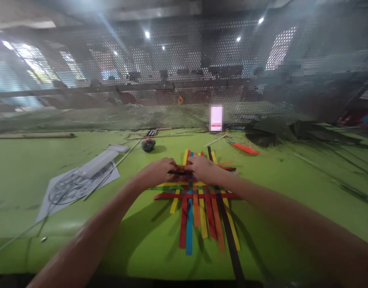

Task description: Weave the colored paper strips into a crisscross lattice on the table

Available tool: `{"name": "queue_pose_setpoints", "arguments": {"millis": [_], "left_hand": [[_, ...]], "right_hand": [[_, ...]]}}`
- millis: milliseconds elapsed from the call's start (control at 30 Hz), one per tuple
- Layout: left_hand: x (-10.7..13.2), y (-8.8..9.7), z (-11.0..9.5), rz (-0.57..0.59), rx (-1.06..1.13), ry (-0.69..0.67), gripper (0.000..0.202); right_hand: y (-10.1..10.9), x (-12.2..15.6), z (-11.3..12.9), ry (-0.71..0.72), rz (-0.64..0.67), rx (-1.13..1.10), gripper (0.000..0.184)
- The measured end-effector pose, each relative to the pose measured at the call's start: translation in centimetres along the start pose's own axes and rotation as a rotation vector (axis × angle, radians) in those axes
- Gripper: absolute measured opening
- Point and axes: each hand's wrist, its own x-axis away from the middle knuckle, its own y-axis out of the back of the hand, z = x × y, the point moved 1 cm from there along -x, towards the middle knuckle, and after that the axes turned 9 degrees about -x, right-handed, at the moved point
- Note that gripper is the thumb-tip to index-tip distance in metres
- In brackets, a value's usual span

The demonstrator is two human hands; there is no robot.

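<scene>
A woven mat of coloured paper strips (189,224) lies on the green tabletop in front of me. Red, blue, yellow, orange and dark brown strips run lengthwise. Red, green, yellow and dark strips cross them, with a red crosswise strip (168,196) nearest me. At the weave's far left part, my left hand (160,172) bends its fingers onto a dark crosswise strip. My right hand (203,170) is closed over the same far part, thumb and fingers pressed together on the strips. Its palm hides some of the weave, and both sets of fingertips are partly hidden.
On the left, a printed sheet (72,188) lies under a white roll (98,164) and a thin cord. A dark ball (148,145) sits beyond my left hand. An orange cutter (245,149) and dark leaves (267,132) lie to the right. A perforated screen (126,92) stands behind.
</scene>
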Motion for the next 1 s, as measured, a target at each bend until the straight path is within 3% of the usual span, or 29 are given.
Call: {"name": "queue_pose_setpoints", "arguments": {"millis": [133,233,400,800,1000], "left_hand": [[0.1,0.1,0.1,0.012,0.031,-0.006,0.032],[0.2,0.0,0.4,0.018,0.056,-0.003,0.030],[0.2,-0.1,0.8,0.009,0.068,-0.026,0.029],[0.8,1.2,0.6,-0.060,0.092,-0.087,0.029],[0.9,1.1,0.8,0.003,0.189,-0.186,0.038]], "right_hand": [[0.1,0.4,0.7,0.029,-0.098,-0.070,0.043],[0.2,0.8,1.5,0.152,-0.139,-0.147,0.044],[0.2,1.9,2.4,0.361,-0.065,-0.205,0.054],[-1.3,2.5,1.4,0.336,-0.042,-0.306,0.063],[-1.3,2.8,1.7,0.331,-0.086,-0.303,0.055]]}}
